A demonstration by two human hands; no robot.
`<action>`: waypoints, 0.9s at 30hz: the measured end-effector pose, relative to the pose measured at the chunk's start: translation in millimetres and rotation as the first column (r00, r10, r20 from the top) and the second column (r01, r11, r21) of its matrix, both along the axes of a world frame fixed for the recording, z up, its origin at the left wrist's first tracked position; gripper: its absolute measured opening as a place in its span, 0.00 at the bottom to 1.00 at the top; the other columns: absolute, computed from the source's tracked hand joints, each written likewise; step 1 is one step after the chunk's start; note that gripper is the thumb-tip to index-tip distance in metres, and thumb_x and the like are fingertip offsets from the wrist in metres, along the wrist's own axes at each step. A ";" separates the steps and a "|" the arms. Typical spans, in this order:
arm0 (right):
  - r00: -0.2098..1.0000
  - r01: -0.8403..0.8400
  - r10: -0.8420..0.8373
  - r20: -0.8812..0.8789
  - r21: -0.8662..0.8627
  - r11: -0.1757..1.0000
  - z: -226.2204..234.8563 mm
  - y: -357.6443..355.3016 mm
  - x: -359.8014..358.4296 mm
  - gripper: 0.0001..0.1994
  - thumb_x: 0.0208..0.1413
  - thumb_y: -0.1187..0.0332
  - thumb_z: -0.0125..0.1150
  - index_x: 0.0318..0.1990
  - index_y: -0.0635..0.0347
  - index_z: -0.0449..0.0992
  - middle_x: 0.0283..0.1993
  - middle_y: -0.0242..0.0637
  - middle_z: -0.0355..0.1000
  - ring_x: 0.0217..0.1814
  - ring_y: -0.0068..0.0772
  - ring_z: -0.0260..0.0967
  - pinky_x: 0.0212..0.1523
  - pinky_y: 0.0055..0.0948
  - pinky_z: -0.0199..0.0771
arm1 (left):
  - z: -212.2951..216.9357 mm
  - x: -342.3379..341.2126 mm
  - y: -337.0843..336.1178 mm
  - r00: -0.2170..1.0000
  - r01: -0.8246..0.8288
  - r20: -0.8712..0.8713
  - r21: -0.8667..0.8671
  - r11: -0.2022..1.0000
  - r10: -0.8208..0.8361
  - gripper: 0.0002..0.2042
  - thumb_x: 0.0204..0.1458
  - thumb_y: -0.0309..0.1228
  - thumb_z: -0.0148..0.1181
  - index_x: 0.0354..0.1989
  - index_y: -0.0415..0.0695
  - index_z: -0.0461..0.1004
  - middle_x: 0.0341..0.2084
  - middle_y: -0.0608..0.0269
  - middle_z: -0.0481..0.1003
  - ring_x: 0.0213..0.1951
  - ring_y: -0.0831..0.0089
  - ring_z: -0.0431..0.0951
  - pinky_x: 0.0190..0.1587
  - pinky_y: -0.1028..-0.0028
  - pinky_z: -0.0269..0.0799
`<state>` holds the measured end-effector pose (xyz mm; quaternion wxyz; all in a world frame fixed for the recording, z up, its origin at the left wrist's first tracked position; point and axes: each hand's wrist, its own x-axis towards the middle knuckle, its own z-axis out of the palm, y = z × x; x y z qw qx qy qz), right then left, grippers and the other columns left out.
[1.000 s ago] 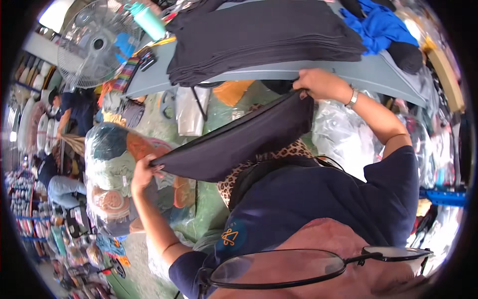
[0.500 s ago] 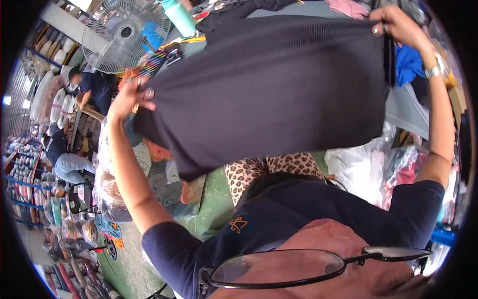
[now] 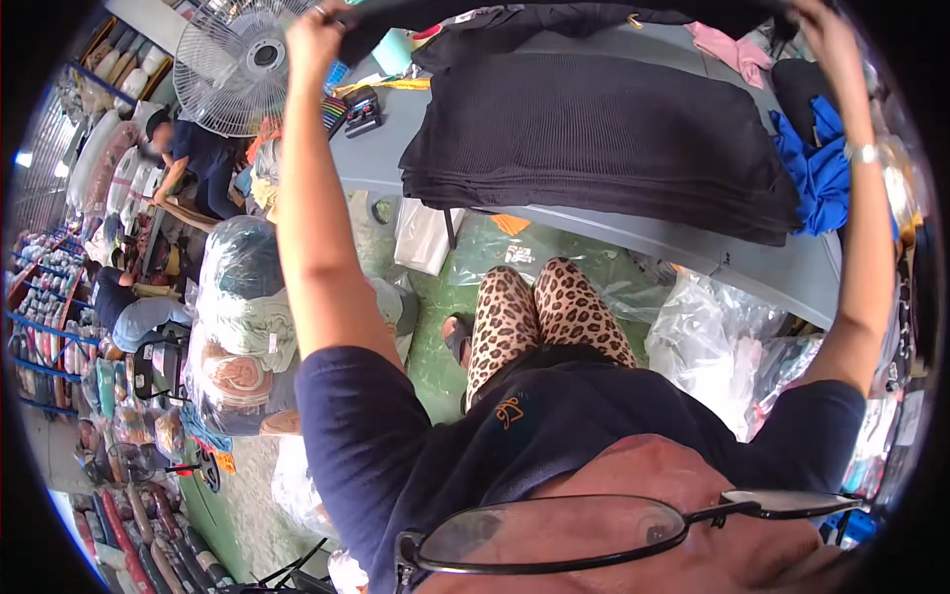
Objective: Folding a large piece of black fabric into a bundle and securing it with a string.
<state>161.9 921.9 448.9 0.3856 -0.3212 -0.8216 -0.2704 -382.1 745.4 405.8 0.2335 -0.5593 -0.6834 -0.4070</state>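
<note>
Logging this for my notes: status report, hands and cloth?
Left hand and right hand both shut on dark knit cloth, raised high. Stack of folded dark cloth on grey table below.

A matt, dark ribbed-knit cloth (image 3: pixel 554 12) stretched between the left hand (image 3: pixel 319 30) and right hand (image 3: pixel 826 25). On the far desk (image 3: pixel 633 233), smooth and grey, lay a stack of matt dark knit fabric (image 3: pixel 604 139). Glossy clear plastic bags (image 3: pixel 732 337) crinkled at right. A wire-grilled metal fan (image 3: pixel 242 64) stood far left.
</note>
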 end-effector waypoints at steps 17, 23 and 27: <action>0.992 -0.064 0.012 -0.122 -0.434 0.898 -225.5 -87.3 33.7 0.16 0.38 0.84 0.50 0.38 0.59 0.72 0.43 0.39 0.68 0.43 0.40 0.66 0.42 0.30 0.66 | -177.1 98.7 -108.1 0.971 0.220 0.145 -0.212 0.952 -0.192 0.13 0.29 0.17 0.53 0.28 0.43 0.75 0.21 0.60 0.67 0.31 0.64 0.70 0.35 0.73 0.66; 0.953 0.154 0.015 0.304 -0.522 0.839 -174.7 -58.9 46.1 0.21 0.37 0.84 0.47 0.42 0.57 0.70 0.48 0.45 0.63 0.51 0.48 0.57 0.54 0.36 0.55 | -118.7 92.1 -110.8 0.865 0.502 0.397 -0.653 0.567 -0.308 0.13 0.39 0.30 0.60 0.37 0.47 0.74 0.28 0.63 0.74 0.29 0.76 0.73 0.35 0.76 0.67; 0.935 -0.291 0.329 0.131 -0.241 0.926 -74.0 -24.5 -65.1 0.15 0.50 0.74 0.43 0.47 0.61 0.66 0.51 0.44 0.61 0.54 0.45 0.56 0.54 0.32 0.54 | -78.7 96.5 -20.8 0.769 0.638 0.321 -0.325 0.698 -0.553 0.17 0.43 0.40 0.56 0.39 0.43 0.72 0.33 0.58 0.74 0.36 0.68 0.74 0.40 0.74 0.67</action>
